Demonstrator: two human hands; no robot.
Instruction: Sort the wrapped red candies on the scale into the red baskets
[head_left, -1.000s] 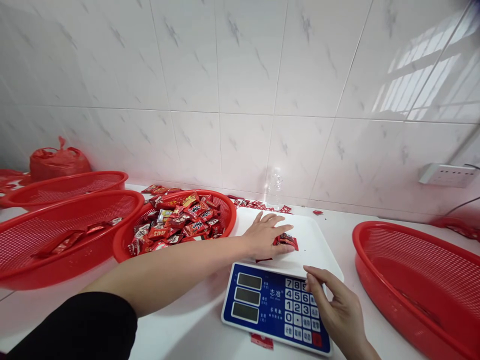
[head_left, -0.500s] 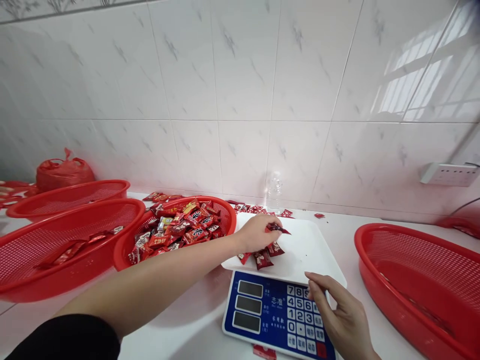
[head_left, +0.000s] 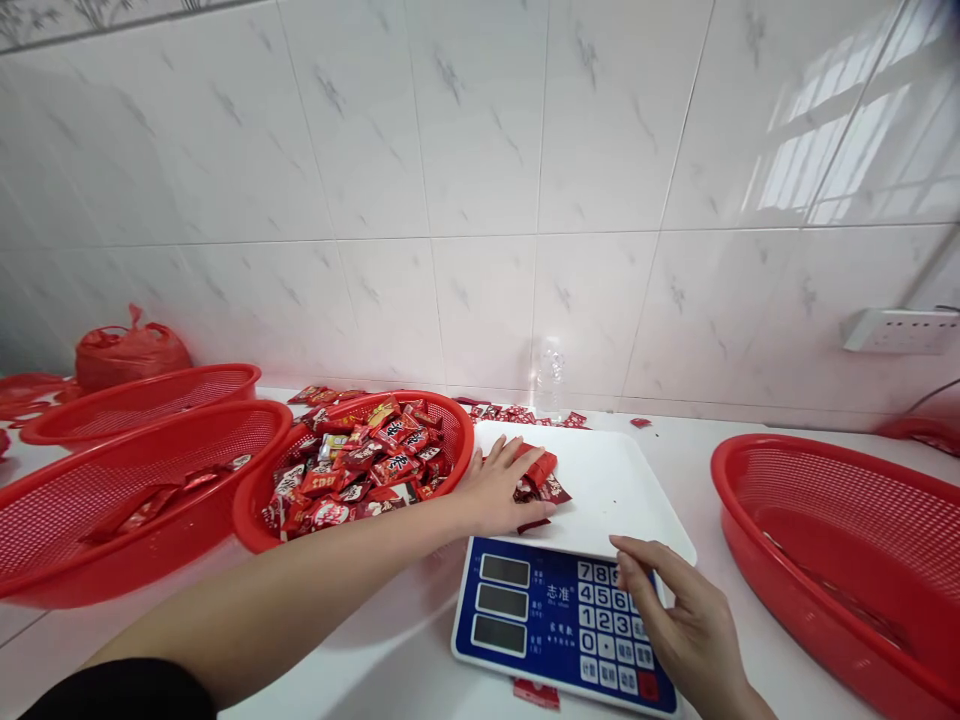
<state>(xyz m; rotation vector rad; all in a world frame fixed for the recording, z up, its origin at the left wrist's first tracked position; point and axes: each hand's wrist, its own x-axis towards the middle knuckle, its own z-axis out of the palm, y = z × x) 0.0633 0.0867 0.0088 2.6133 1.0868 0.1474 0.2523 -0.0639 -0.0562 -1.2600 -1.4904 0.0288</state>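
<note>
My left hand (head_left: 499, 492) is over the left part of the white scale tray (head_left: 607, 480), fingers spread, beside a small pile of red packets (head_left: 541, 478). It grips nothing that I can see. My right hand (head_left: 686, 615) is at the tray's front right edge, above the keypad of the blue scale (head_left: 555, 630), with thumb and forefinger apart and nothing between them. Left of the tray, a red basket (head_left: 244, 515) holds many red snack packets (head_left: 360, 455), partly behind my left forearm.
Two red baskets (head_left: 247, 430) (head_left: 142, 375) stand at the left, near a tied red bag (head_left: 131, 352). Another red basket (head_left: 825, 640) is at the right. A clear bottle (head_left: 550, 375) and scattered packets (head_left: 517, 413) lie along the tiled wall, with a power strip (head_left: 900, 331) above right.
My left hand has let go of the dark red packet and spread its fingers, shifting slightly left. The pile on the tray is bigger. My right hand has barely moved.
</note>
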